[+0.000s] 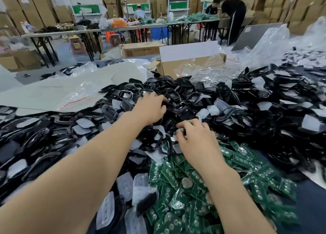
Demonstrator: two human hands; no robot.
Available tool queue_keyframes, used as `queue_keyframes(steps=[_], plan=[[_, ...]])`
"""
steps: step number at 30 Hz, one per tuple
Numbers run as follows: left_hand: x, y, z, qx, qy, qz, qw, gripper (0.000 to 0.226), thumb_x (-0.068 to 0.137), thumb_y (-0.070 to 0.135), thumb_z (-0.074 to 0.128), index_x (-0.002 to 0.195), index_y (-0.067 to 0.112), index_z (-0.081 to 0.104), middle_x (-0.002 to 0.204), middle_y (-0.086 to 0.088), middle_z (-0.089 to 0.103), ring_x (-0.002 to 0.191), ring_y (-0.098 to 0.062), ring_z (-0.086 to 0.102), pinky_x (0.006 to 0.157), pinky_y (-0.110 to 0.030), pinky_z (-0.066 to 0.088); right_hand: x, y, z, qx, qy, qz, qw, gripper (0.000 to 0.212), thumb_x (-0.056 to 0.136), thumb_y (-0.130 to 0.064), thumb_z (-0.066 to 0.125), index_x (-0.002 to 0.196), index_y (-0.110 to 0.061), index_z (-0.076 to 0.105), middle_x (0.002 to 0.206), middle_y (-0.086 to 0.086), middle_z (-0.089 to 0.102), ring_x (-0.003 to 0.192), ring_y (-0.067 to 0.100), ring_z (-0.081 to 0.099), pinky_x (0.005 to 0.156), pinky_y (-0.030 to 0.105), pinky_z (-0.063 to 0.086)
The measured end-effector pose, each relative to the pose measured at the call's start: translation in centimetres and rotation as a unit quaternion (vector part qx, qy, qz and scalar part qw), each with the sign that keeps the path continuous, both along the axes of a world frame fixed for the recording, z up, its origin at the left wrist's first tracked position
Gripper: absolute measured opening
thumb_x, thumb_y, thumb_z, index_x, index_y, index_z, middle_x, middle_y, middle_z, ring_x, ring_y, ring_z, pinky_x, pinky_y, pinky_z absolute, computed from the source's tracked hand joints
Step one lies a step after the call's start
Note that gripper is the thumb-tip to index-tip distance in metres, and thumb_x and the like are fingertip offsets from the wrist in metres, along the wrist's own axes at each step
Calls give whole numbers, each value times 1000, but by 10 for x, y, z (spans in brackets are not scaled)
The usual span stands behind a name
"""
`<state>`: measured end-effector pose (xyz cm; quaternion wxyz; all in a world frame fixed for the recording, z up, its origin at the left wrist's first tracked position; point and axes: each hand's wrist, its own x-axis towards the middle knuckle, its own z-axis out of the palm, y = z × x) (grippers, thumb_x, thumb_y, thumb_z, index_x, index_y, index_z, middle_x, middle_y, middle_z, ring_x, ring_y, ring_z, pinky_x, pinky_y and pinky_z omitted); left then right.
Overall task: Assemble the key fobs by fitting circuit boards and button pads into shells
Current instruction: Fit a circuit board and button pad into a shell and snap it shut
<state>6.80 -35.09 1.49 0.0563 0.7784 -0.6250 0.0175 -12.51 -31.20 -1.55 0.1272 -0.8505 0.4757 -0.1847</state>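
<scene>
Left hand: fingers curled into the heaped glossy black plastic shells, frame centre; grip unclear.
Right hand: pinched a small black part.
Green circuit boards: lay lower right.
Translucent rubber button pads: lay lower centre.

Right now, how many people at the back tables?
3: person in a light top, far centre; person in black and person bent over, far right. More may be hidden.
</scene>
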Motion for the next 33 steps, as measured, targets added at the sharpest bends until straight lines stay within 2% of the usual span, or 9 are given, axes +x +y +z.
queue_keyframes(steps=[5, 8, 10, 12, 14, 19, 24, 27, 33], plan=[[4, -11, 4, 18, -12, -9, 1000, 34, 103, 37, 51, 134, 26, 54, 138, -11, 51, 131, -36, 41, 107, -53, 33, -1, 0, 2, 4, -25, 2, 1000, 32, 107, -37, 36, 132, -27, 54, 131, -2, 56, 118, 22, 46, 96, 40, 41], [0, 1, 9, -49, -18, -16, 999, 24, 103, 32, 51, 123, 20, 59, 125, -7, 63, 123, -32, 49, 104, -48, 37, -2, 1, 4, 7, -55, 3, 998, 32, 107, -36, 38, 132, -27, 56, 124, -1, 59, 113, 22, 48, 95, 40, 43], [-5, 16, 18, -126, 57, -30, 990, 19, 103, 28, 53, 117, 18, 61, 108, 0, 68, 108, -25, 58, 95, -36, 45, -3, 0, 6, 28, -118, 6, 993, 33, 107, -36, 40, 133, -25, 57, 123, -1, 62, 111, 20, 53, 94, 39, 46], [-15, 39, 31, -192, 190, -33, 962, 9, 101, 27, 58, 108, 22, 62, 91, 11, 65, 89, -12, 62, 77, -17, 46, -3, -1, 12, 92, -253, 10, 963, 37, 106, -42, 44, 137, -25, 56, 122, -7, 63, 108, 10, 58, 86, 25, 48], [-30, 66, 40, -214, 281, -47, 934, 4, 98, 28, 63, 101, 26, 62, 87, 12, 66, 81, -7, 63, 72, -13, 47, -2, 2, 21, 177, -367, 30, 913, 43, 103, -50, 48, 137, -26, 55, 117, -16, 63, 104, -4, 58, 80, 14, 45], [-54, 124, 39, -178, 340, -72, 921, 12, 97, 34, 63, 104, 24, 65, 91, 6, 74, 82, -12, 70, 82, -33, 57, 4, 19, 32, 253, -462, 108, 843, 30, 109, -37, 42, 108, -22, 69, 112, 7, 73, 103, 16, 68, 84, 34, 61], [-52, 163, 25, -39, 202, -96, 974, 17, 98, 43, 52, 112, 36, 58, 102, 17, 66, 81, -4, 64, 77, -25, 58, 1, 23, 36, 309, -531, 88, 785, 28, 110, -25, 42, 100, -20, 68, 95, -2, 79, 84, 17, 74, 70, 30, 62], [-57, 171, 7, 62, 70, -178, 979, 41, 99, 50, 51, 138, 37, 50, 129, 15, 49, 112, -3, 48, 98, -22, 43, -3, 22, 37, 333, -554, 63, 761, 25, 109, -25, 44, 104, -18, 67, 88, -2, 78, 71, 17, 73, 56, 26, 57], [-69, 172, 2, -19, -96, -306, 947, 44, 103, 50, 46, 137, 23, 54, 123, 5, 55, 112, -15, 52, 95, -30, 42, -7, 20, 35, 362, -559, 43, 745, 23, 109, -32, 45, 108, -20, 65, 82, 0, 78, 55, 13, 67, 42, 21, 42]])
